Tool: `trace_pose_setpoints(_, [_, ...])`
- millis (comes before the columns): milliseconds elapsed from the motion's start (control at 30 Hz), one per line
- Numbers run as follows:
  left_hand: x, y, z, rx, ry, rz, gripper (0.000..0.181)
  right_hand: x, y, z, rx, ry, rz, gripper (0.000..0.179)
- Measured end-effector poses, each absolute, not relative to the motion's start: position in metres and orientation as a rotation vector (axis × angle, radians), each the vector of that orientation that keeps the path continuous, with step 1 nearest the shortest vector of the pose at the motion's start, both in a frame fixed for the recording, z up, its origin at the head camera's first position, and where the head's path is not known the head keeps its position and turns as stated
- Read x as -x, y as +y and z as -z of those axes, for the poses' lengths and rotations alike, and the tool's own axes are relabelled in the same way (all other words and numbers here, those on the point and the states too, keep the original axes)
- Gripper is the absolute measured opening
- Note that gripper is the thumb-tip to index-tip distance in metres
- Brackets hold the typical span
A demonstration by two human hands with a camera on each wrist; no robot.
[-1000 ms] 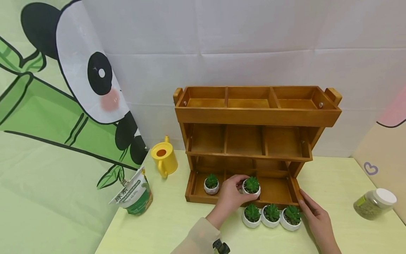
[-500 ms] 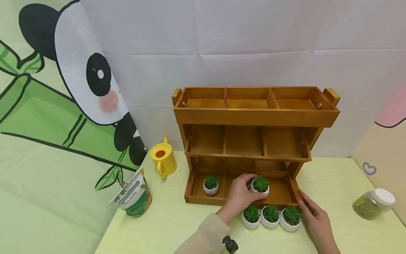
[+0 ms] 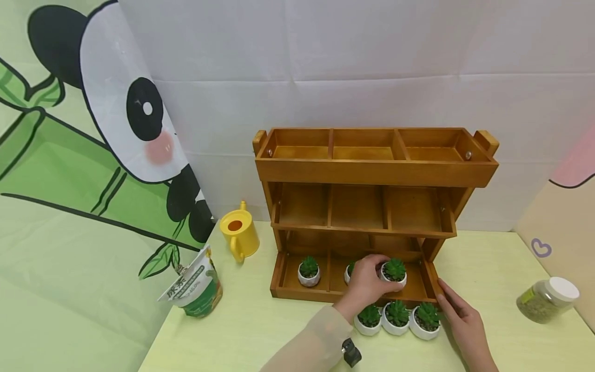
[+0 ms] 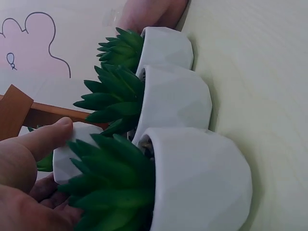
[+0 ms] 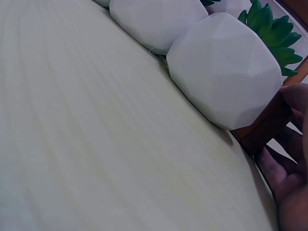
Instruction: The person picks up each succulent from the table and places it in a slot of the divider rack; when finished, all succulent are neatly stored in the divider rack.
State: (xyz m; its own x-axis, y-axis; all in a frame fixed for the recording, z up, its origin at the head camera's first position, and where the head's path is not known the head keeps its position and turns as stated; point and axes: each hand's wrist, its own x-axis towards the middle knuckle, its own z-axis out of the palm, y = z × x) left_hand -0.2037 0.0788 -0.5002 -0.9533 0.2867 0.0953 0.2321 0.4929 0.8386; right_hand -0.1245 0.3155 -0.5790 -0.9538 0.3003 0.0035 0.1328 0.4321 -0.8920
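Note:
My left hand grips a small white potted succulent between thumb and fingers, over the right compartment of the wooden shelf's bottom tier. In the left wrist view the thumb lies against the side of its faceted white pot. Another potted succulent stands in the bottom tier's left compartment. A further one in the middle is mostly hidden behind my left hand. At the tier's front right corner my right hand rests its fairly straight fingers and thumb against the wood.
Three potted succulents stand in a row on the table, close before the shelf. A yellow watering can and a green-and-white pouch are on the left. A lidded jar lies tilted at the right.
My left hand has moved right with its potted succulent, from the middle compartment to the right one. The pot behind it has come partly into view. My right hand stays at the corner.

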Motion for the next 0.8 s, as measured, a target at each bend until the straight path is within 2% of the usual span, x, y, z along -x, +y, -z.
trace_pose_setpoints(267, [0.209, 0.095, 0.502, -0.462, 2.718, -1.337, 0.057, 0.124, 0.315, 0.579, 0.376, -2.505, -1.562, 0.059])
trace_pose_setpoints(800, [0.217, 0.124, 0.5, -0.448, 2.805, -1.038, 0.052, 0.124, 0.314, 0.579, 0.357, -2.494, -1.552, 0.058])
